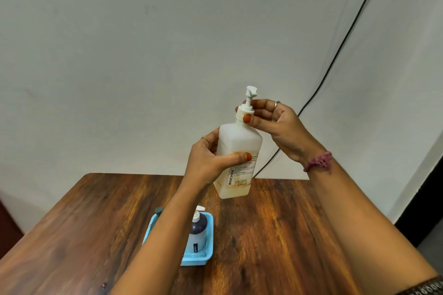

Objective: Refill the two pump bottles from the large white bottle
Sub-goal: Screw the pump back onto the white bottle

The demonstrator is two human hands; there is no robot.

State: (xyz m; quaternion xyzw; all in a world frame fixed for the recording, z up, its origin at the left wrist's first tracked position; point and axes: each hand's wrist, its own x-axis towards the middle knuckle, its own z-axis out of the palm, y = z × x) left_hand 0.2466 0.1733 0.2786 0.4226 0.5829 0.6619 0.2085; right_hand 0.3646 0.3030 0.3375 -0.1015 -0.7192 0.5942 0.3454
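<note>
Up above the tabletop [275, 235], the left hand [206, 163] wraps around the body of the large white bottle [237, 163], thumb pressed across the front label and the other fingers curled behind, holding it in the air, leaning slightly to the left. The right hand [275, 124] comes in from the right at the bottle's top, its thumb and fingertips pinching the white collar of the pump head [248, 103], with the wrist bent and the palm turned toward the camera; a ring sits on one finger and a pinkish thread band circles the wrist. Both forearms rise from the lower edge of the view, the left one crossing in front of a light blue tray [203, 256] that sits on the wooden tabletop below the raised bottle. Inside the tray stands a dark pump bottle [198, 230] with a white pump, and a dark cap of something else peeks out behind the left forearm. A black cable [335, 55] runs down the pale wall behind.
</note>
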